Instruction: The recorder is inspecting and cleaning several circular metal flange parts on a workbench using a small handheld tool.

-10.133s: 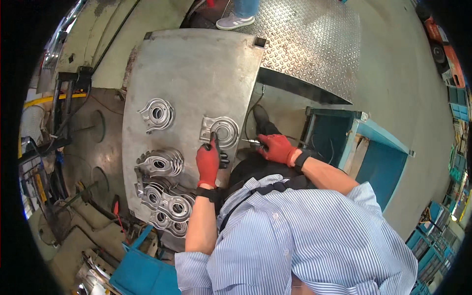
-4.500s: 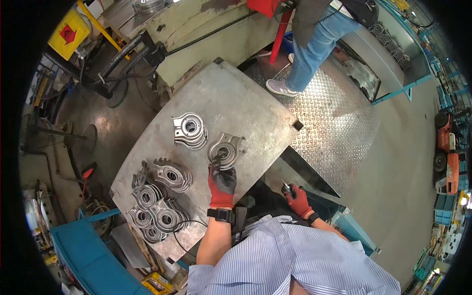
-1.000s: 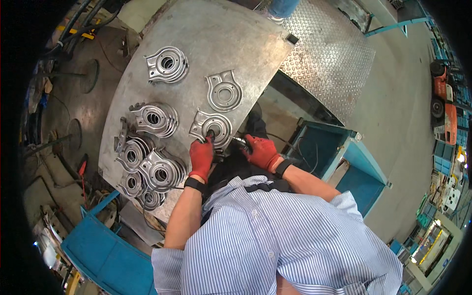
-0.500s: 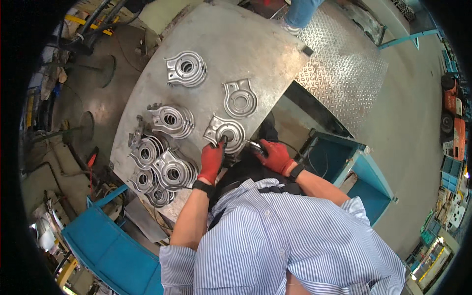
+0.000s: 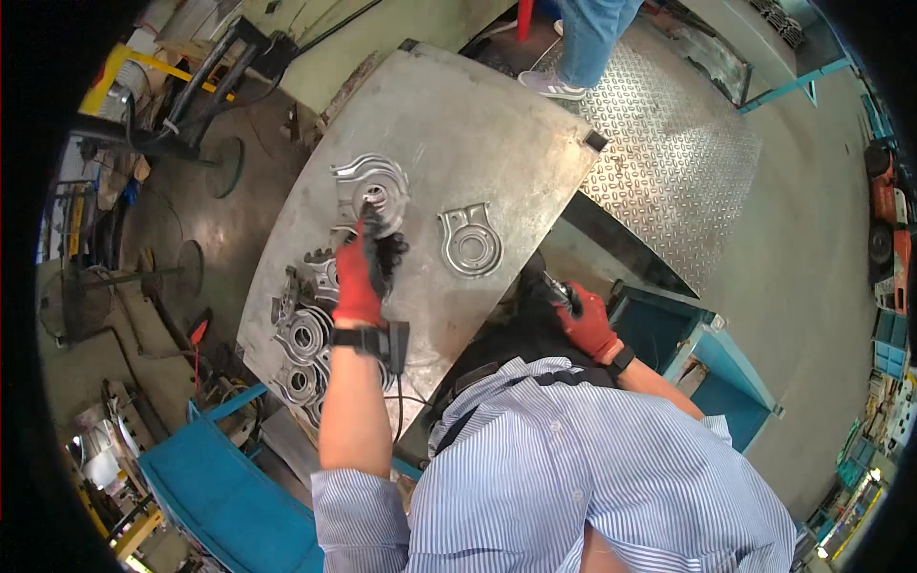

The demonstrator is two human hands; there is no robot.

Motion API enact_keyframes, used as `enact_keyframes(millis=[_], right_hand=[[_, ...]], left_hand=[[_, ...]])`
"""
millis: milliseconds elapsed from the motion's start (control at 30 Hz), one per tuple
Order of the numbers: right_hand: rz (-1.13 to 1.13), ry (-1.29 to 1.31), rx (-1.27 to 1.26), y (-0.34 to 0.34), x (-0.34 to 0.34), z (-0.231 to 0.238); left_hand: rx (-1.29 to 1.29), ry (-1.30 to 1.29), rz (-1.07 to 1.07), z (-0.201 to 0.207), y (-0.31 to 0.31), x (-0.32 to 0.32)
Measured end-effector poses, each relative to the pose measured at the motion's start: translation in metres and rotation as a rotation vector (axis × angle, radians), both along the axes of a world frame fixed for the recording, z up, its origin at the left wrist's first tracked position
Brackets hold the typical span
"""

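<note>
My left hand [image 5: 368,263], in a red glove with dark fingers, reaches over the metal table. Its fingertips are at the centre hole of a round, silver pressed-metal part [image 5: 390,205] with a flared tab, which looks blurred. That part overlaps a small stack of the same kind at the table's upper left. To its right a single similar part [image 5: 471,244] lies flat. My right hand [image 5: 587,323], gloved alike, is closed near my waist, beyond the table's right edge. From its fingers sticks out a slim silver tool [image 5: 554,285], whose kind I cannot make out.
More stacked metal parts [image 5: 304,336] stand at the table's left edge, partly behind my left forearm. A blue bin [image 5: 712,353] is at my right, a blue panel [image 5: 224,477] at lower left. Beyond the table [image 5: 478,124], a person's jeans-clad leg [image 5: 592,43] stands by a tread-plate sheet [image 5: 683,143].
My left hand has carried the metal part from the table's near edge up and left to the far stack. My right hand has drawn slightly right with the tool. The view has shifted.
</note>
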State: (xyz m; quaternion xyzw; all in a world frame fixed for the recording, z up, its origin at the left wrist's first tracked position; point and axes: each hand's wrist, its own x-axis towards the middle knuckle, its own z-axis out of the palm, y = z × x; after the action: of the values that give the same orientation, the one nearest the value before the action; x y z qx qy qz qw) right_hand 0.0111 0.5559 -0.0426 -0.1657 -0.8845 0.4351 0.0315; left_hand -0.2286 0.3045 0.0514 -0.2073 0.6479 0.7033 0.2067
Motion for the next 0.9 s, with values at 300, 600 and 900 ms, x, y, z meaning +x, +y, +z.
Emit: enact_keyframes(millis=[300,600,900], right_hand=[[-0.079,-0.018,0.053,0.035,0.006,-0.011],[0.224,-0.119,0.082,0.031,-0.011,0.003],[0.357,-0.257,0.060,0.013,-0.025,0.010]], left_hand=[[-0.330,0.064,-0.279,-0.015,0.026,-0.003],[-0.979,0.385,-0.678,-0.092,0.040,0.064],[-0.909,0.188,-0.802,-0.090,0.050,0.085]])
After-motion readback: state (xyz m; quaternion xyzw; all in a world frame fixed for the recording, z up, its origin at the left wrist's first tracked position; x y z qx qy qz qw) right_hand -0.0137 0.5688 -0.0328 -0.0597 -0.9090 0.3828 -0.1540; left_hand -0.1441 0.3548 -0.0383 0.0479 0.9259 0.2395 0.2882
